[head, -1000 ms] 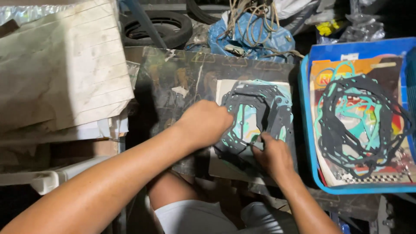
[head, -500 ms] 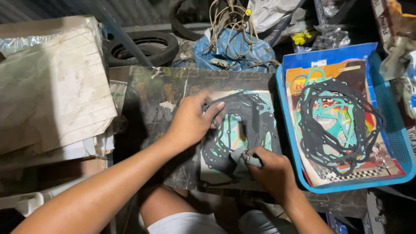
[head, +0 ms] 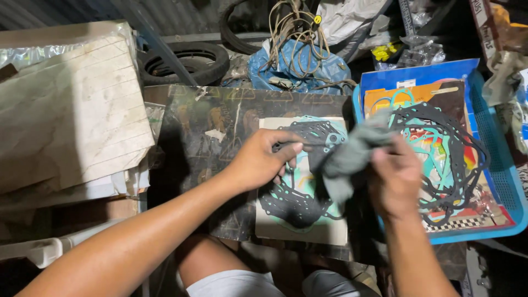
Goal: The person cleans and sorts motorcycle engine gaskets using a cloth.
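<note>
Grey-green cloth held over dark gaskets on a cluttered bench

A crumpled grey-green cloth (head: 347,157) is pinched in the closed right hand (head: 395,176), raised above the thin black gasket (head: 300,198) lying on a pale card sheet (head: 300,234). The gasket is pressed flat by the spread fingers of the left hand (head: 261,160). Just beside, more dark gaskets (head: 445,154) are kept in a blue plastic tray (head: 503,179); farther back, a black rubber tyre (head: 184,60) is seen.

Dim, cluttered corner: corrugated metal wall (head: 82,11) behind, old tyre (head: 184,61), stacked worn boards (head: 66,115) at left.
</note>
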